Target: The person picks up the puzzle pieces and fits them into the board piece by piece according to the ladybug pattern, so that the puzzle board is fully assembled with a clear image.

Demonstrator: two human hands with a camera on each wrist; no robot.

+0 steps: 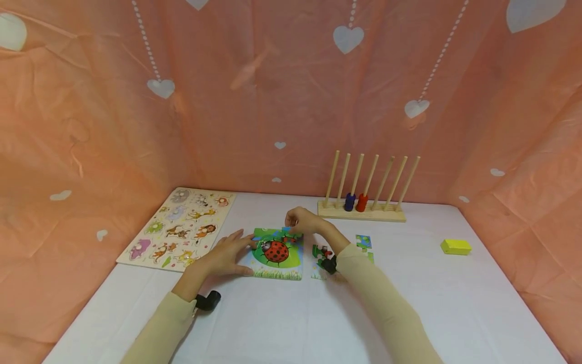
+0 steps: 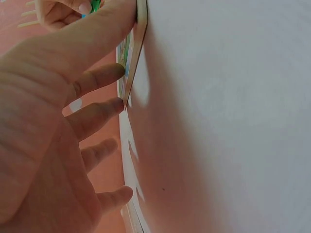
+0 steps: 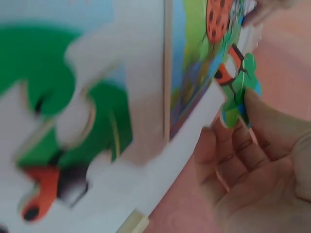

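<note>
A square ladybug puzzle board [image 1: 277, 270] lies flat on the white table. My left hand [image 1: 224, 256] is at its left side, fingers spread and fairly straight; in the left wrist view its thumb [image 2: 104, 31] and some fingertips meet the board's edge. Over the board's far right corner my right hand [image 1: 304, 221] pinches a puzzle piece [image 3: 238, 90] between thumb and fingers. That piece is green and blue with a bit of red ladybug, and it is tilted above the board. Loose puzzle pieces [image 1: 364, 241] lie to the right, partly hidden by the right forearm.
An animal peg puzzle [image 1: 182, 230] lies at the left. Behind, a wooden peg rack [image 1: 364, 215] stands near the cloth backdrop, carrying blue rings [image 1: 349, 202] and red rings [image 1: 361, 202]. A yellow block [image 1: 456, 246] sits at the far right.
</note>
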